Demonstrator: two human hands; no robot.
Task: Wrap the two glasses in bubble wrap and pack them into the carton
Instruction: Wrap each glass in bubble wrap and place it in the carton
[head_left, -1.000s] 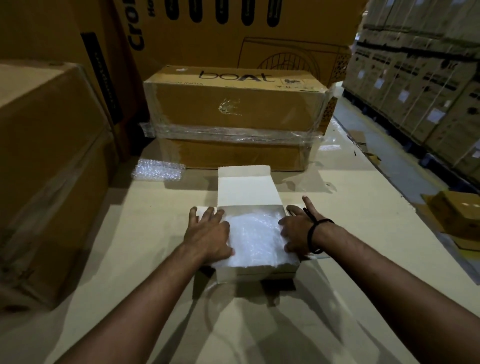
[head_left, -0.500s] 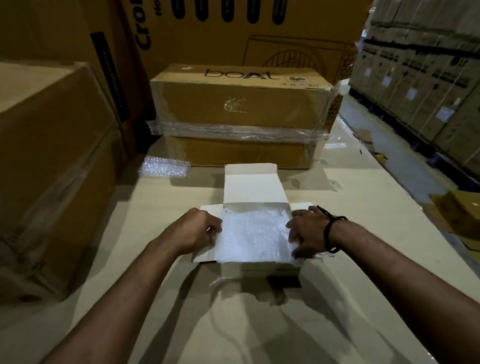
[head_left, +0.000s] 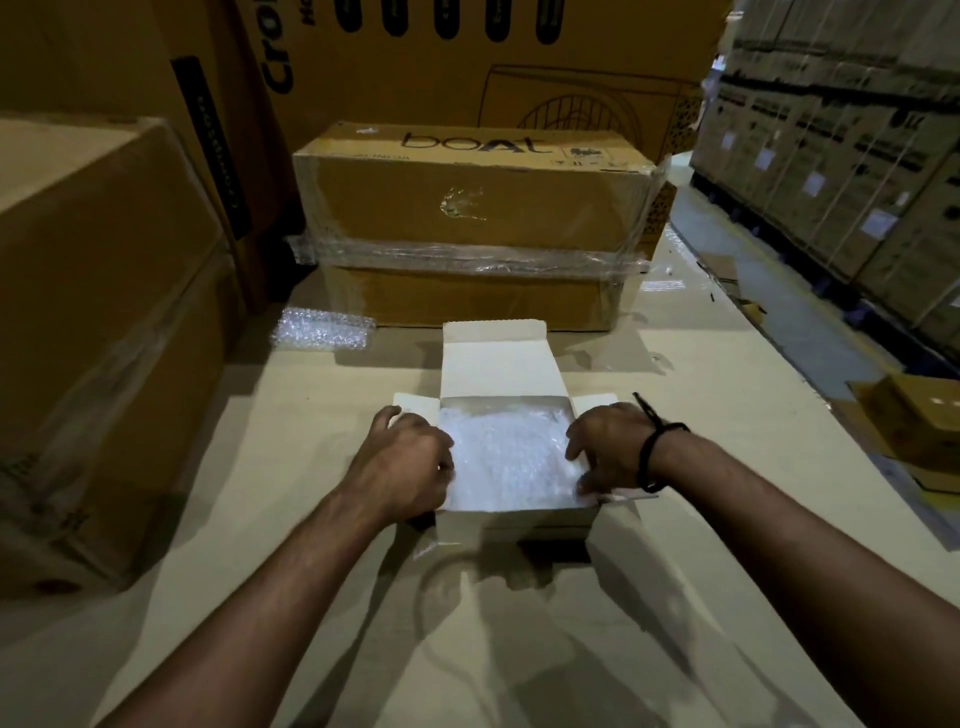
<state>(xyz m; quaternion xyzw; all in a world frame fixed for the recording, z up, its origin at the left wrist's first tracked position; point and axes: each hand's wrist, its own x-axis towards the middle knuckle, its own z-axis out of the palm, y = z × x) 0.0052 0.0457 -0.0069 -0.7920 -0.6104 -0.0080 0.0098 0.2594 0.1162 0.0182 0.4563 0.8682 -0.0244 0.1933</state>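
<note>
hands (head_left: 402, 462) closer, carton (head_left: 514, 514) between

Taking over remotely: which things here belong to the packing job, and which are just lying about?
Job: white carton, bubble wrap filling it, open lid flap, left hand, right hand.

Lying about: spare bubble wrap roll, boAt box, small brown box.

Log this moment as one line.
carton: open, bubble wrap inside | left hand: at left flap | right hand: at right edge | glasses: not visible
</note>
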